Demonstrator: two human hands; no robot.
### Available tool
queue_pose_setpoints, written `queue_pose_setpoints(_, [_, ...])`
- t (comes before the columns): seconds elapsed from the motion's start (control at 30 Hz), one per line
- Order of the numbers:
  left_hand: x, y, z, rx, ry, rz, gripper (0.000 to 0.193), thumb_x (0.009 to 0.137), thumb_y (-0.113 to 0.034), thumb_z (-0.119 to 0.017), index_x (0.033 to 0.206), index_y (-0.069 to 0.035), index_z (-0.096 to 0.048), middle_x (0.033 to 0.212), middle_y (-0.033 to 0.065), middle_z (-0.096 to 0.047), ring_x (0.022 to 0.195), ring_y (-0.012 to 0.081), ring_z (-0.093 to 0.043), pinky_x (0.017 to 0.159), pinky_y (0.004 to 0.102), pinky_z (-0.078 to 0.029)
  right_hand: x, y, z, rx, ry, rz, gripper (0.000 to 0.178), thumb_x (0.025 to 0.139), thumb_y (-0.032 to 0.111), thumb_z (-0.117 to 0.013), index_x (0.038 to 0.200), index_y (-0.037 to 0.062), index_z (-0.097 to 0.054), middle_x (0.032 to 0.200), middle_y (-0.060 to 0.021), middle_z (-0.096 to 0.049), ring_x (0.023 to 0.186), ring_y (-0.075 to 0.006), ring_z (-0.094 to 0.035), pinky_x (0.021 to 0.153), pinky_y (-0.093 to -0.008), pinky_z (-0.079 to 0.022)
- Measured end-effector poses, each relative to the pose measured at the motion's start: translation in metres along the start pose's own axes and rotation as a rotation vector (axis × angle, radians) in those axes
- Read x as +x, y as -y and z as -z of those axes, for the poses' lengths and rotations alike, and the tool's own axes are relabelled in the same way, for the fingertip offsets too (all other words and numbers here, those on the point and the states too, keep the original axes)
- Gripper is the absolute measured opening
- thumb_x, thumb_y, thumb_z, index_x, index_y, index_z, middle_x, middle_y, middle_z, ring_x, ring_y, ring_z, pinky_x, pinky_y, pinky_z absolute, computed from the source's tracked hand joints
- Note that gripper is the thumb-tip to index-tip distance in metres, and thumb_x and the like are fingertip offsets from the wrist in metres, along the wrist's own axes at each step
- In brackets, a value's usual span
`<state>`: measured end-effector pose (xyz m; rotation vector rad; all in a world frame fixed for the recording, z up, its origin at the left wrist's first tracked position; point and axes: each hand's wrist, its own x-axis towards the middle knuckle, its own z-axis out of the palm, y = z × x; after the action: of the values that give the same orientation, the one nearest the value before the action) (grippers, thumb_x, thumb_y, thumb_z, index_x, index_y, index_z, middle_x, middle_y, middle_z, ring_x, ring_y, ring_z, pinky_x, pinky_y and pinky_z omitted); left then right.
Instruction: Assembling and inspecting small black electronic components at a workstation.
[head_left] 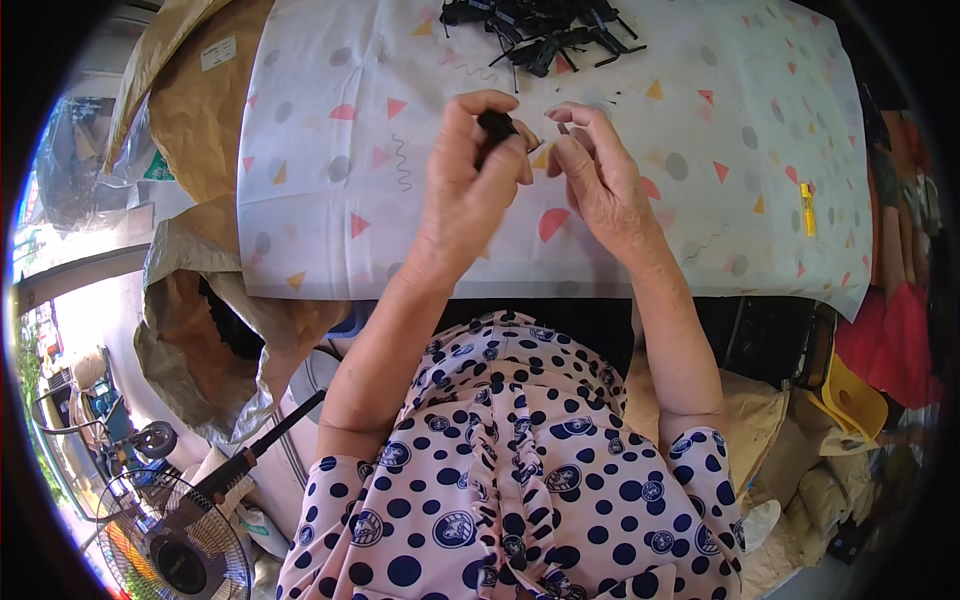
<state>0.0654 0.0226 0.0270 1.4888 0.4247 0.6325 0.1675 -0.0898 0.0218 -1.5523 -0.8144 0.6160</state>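
Above the table, my left hand (462,175) is closed around a small black part (496,126). A thin tip juts from it toward my right hand. My right hand (605,190), just beside it, pinches a small, dark, narrow piece (563,129) between thumb and forefinger; its kind is too small to make out. A small gap separates the two hands. Beyond them, at the table's far side, lies a pile of black parts with thin legs (545,35). A few tiny dark bits are scattered below that pile.
A patterned white cloth (320,215) covers the table. Toward its right edge lies a slim yellow object (808,210). An open paper sack (160,350) with black contents stands at the left, near brown paper (200,110). A fan (175,550) is at lower left.
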Motion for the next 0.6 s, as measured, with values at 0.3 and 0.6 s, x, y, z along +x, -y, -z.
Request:
queue_pose_setpoints(0.3, [-0.001,-0.002,0.014,-0.423,0.123,0.334,0.036,0.096,-0.014,-0.045,0.131,-0.005,-0.047,0.087,0.0104,-0.059,0.06,0.0084,-0.049,0.049,0.0183,-0.034,0.006,-0.008,0.002,0.437,0.093,-0.126,0.024,0.093,0.026,-0.06,0.104,0.0053,-0.06,0.072,-0.0001,-0.058,0.048,-0.0026,-0.041,0.043,-0.0161,-0.031])
queue_pose_setpoints(0.6, [-0.003,0.001,0.014,-0.418,0.43,0.381,0.032,0.097,-0.013,-0.044,0.129,-0.007,-0.049,0.079,0.004,-0.057,0.055,0.0052,-0.045,0.046,0.0168,-0.033,0.01,-0.01,0.019,0.521,0.331,-0.274,0.031,0.086,0.027,-0.069,0.108,0.0054,-0.06,0.069,0.0065,-0.049,0.053,-0.0012,-0.037,0.045,-0.0173,-0.025])
